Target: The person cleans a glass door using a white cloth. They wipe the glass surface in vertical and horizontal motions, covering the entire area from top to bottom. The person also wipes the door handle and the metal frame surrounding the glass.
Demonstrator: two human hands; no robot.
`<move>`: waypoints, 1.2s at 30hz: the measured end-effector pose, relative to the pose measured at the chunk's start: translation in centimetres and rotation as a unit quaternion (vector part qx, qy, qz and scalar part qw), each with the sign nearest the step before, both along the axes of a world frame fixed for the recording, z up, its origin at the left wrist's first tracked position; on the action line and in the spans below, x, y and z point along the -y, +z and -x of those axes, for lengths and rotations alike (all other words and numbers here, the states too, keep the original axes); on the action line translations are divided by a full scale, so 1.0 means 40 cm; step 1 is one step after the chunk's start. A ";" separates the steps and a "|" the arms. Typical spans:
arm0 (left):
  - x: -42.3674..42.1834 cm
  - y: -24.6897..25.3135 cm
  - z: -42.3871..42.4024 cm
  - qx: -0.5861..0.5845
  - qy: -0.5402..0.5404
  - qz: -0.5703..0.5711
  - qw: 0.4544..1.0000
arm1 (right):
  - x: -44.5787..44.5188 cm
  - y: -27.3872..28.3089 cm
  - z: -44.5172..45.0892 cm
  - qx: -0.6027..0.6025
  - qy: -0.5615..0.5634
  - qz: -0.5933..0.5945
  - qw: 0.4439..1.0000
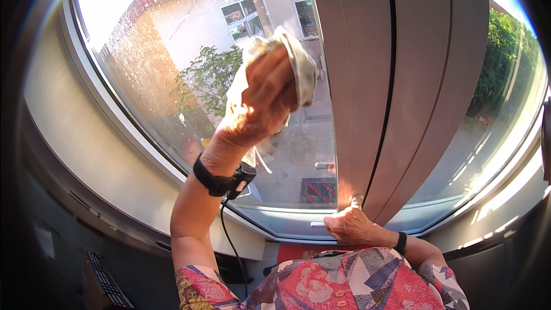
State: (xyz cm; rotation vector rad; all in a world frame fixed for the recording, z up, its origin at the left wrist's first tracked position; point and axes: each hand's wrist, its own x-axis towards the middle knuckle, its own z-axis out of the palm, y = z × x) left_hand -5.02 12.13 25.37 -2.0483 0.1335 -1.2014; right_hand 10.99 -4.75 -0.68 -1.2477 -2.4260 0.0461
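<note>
A crumpled, pale cloth (303, 66) is bunched in my left hand (269, 94), which is raised against the glass pane (202, 21) of a door or window. The hand is slightly blurred, and its palm side is hidden. The glass has whitish specks and streaks, densest at the upper left. Lower down, my right hand (351, 225) is closed around the lever handle (317, 224), whose tip sticks out to the left. A black strap with a small black device (242, 181) and a cable is on my left wrist; a black band (400, 242) circles the right.
A wide, light-coloured frame (357, 73) with a dark seam stands right of the pane, with another pane (469, 146) beyond. A sill (99, 155) curves along the left. Through the glass are a shrub, a building and a dark mat. A red mat (297, 250) lies below the handle.
</note>
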 end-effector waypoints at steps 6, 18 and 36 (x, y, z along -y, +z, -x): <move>-0.133 0.240 0.095 0.161 0.021 0.068 0.984 | 0.000 -0.015 0.001 0.026 -0.014 -0.001 1.000; -0.335 0.539 0.513 0.348 0.269 -0.173 0.882 | 0.002 0.001 0.012 -0.003 -0.016 -0.022 1.000; -0.425 0.494 0.831 0.368 0.455 -0.072 0.808 | 0.003 0.024 0.024 0.024 -0.031 0.008 0.999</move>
